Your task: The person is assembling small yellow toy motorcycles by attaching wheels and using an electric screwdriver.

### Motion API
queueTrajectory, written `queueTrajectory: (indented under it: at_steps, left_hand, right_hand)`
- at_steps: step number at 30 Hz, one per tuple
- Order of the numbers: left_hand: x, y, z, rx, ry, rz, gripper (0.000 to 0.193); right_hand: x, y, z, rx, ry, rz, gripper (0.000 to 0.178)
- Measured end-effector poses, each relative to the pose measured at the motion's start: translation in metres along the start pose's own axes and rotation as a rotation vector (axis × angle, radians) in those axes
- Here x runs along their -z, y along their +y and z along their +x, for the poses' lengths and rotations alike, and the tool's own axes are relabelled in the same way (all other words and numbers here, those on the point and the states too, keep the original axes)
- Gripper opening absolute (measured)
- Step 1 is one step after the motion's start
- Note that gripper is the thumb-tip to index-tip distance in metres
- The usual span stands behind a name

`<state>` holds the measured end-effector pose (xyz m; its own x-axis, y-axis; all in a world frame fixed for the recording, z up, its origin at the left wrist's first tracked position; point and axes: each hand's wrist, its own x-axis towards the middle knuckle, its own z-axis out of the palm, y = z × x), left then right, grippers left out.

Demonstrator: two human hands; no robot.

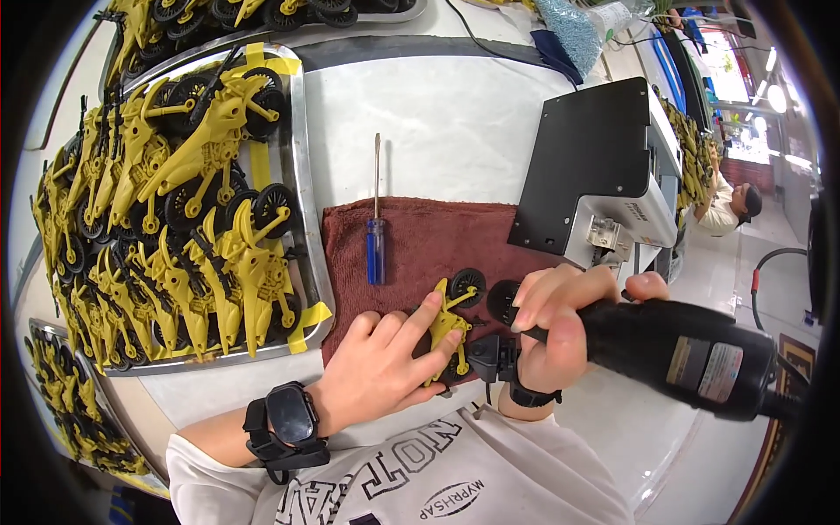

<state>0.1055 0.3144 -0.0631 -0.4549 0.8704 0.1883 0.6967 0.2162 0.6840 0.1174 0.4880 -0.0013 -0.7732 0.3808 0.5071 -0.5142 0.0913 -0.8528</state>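
Left hand (372, 372): palm down, index finger and thumb spread over the yellow toy motorbike (440, 322), both touching it, other fingers curled. Can't tell if it's a real pinch. Bike lies on its side at the lower edge of the brown cloth (429, 232), between the two hands.

Right hand (556, 328): fingers wrapped round the narrow end of the black power tool (669, 354), body out to the right. Loose-looking black wheel (500, 302) right by its fingertips; can't tell if held.

Blue-handled screwdriver (375, 249) sits above the left hand, handle on cloth, tip on the white table (429, 114). Metal tray (302, 140) at left, full of similar bikes (175, 293). Black-and-white machine (586, 157) upper right, near the right hand.
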Motion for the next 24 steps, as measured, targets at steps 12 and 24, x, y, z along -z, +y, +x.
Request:
queueTrajectory:
  at_steps: [12,24]
  left_hand:
    - [-0.007,0.007,0.001,-0.002,0.026,0.073,0.065]
    - [-0.003,0.004,-0.001,0.008,0.013,0.071,0.066]
  right_hand:
    - [0.026,-0.056,0.022,0.275,0.052,-0.116,0.054]
    - [0.050,-0.054,0.033,0.190,0.383,-0.312,0.051]
